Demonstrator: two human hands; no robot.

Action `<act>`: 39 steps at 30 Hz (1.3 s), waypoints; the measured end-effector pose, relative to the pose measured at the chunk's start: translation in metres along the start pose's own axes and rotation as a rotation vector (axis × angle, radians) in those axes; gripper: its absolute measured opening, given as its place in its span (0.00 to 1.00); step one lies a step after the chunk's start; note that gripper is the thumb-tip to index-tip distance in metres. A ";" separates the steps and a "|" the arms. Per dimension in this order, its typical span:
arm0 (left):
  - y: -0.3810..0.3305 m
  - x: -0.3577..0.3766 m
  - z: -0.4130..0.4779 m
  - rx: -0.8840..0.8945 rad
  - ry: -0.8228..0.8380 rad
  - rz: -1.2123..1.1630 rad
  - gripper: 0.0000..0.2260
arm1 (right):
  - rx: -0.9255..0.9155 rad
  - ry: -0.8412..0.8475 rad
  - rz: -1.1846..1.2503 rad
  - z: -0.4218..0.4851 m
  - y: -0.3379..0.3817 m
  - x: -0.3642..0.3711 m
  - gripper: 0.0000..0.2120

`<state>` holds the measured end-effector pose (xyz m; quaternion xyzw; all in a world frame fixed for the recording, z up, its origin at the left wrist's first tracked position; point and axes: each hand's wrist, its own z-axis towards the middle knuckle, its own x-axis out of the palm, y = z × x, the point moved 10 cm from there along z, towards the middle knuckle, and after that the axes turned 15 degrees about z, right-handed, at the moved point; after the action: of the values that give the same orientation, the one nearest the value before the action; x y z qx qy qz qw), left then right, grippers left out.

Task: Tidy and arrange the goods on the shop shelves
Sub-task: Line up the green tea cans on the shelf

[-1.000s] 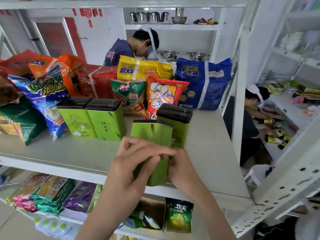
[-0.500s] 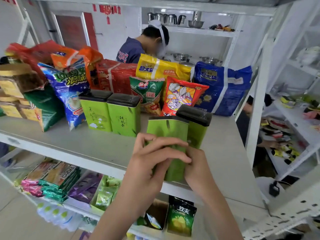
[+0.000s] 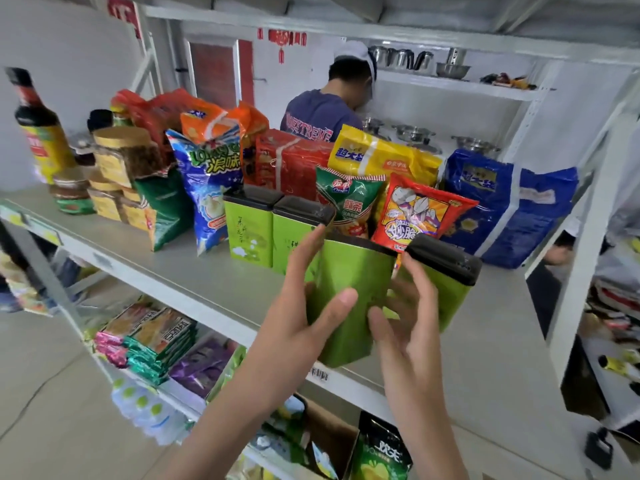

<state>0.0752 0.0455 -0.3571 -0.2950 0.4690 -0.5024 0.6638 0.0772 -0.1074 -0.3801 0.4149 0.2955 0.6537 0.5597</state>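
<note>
I hold a green tea tin (image 3: 349, 289) over the front of the grey shelf (image 3: 194, 275), tilted a little; its base hangs past the shelf's front edge. My left hand (image 3: 304, 306) grips its left side, thumb across the front. My right hand (image 3: 405, 323) holds the right edge, thumb on the front and fingers behind. Just right of it stands another green tin (image 3: 450, 292) with a black lid. Two more lidded green tins (image 3: 247, 233) (image 3: 292, 240) stand side by side to the left.
Snack bags crowd the back of the shelf: a blue bag (image 3: 211, 188), a green bag (image 3: 349, 202), a red bag (image 3: 419, 216), a large blue sack (image 3: 502, 206). A sauce bottle (image 3: 38, 133) and jars (image 3: 114, 168) stand at the left. A person (image 3: 322, 112) works behind the shelf.
The tin has come up off the shelf and tilted. My left fingers have slid from its front to its left side, and my right fingers have spread. The view has swung left.
</note>
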 end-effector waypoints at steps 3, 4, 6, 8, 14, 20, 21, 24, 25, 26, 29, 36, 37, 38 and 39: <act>0.013 -0.003 0.008 -0.077 0.057 0.097 0.36 | -0.081 -0.019 -0.158 -0.004 0.015 0.010 0.27; 0.016 -0.004 0.013 -0.091 0.059 0.132 0.37 | -0.121 -0.022 -0.202 -0.004 0.020 0.013 0.28; 0.020 -0.007 0.024 -0.104 0.045 0.157 0.35 | -0.207 -0.013 -0.273 -0.004 0.029 0.017 0.30; 0.020 -0.010 0.038 -0.093 0.020 0.169 0.33 | -0.239 0.009 -0.293 -0.001 0.033 0.014 0.28; -0.005 -0.016 0.088 0.017 -0.072 0.349 0.38 | -0.446 -0.097 -0.550 0.013 0.066 -0.038 0.17; -0.028 0.006 0.119 0.164 0.132 0.725 0.41 | -0.406 -0.194 -0.704 0.033 0.055 -0.091 0.21; -0.027 0.010 0.122 0.178 0.182 0.781 0.41 | -0.340 -0.189 -0.685 0.037 0.047 -0.096 0.24; -0.017 0.019 0.128 0.214 0.324 0.936 0.36 | -0.099 -0.174 -0.602 0.043 0.015 -0.109 0.33; -0.014 0.022 0.129 0.233 0.363 0.998 0.33 | -0.053 -0.162 -0.580 0.043 0.008 -0.111 0.33; -0.012 0.024 0.130 0.263 0.389 1.046 0.30 | -0.025 -0.148 -0.547 0.043 0.002 -0.111 0.32; -0.009 0.029 0.133 0.318 0.418 1.103 0.28 | 0.001 -0.124 -0.469 0.043 -0.007 -0.109 0.25; -0.003 0.042 0.140 0.374 0.454 1.111 0.31 | -0.008 -0.111 -0.537 0.042 -0.008 -0.110 0.23; -0.004 0.042 0.140 0.376 0.458 1.102 0.31 | -0.014 -0.113 -0.552 0.042 -0.007 -0.110 0.23; -0.004 0.038 0.140 0.357 0.460 1.079 0.31 | -0.024 -0.113 -0.560 0.041 -0.006 -0.109 0.23; -0.007 0.030 0.140 0.328 0.459 1.035 0.31 | -0.032 -0.115 -0.565 0.041 -0.005 -0.109 0.24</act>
<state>0.2031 0.0034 -0.3068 0.1948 0.5999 -0.2301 0.7411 0.1185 -0.2162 -0.3876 0.3437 0.3568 0.4520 0.7418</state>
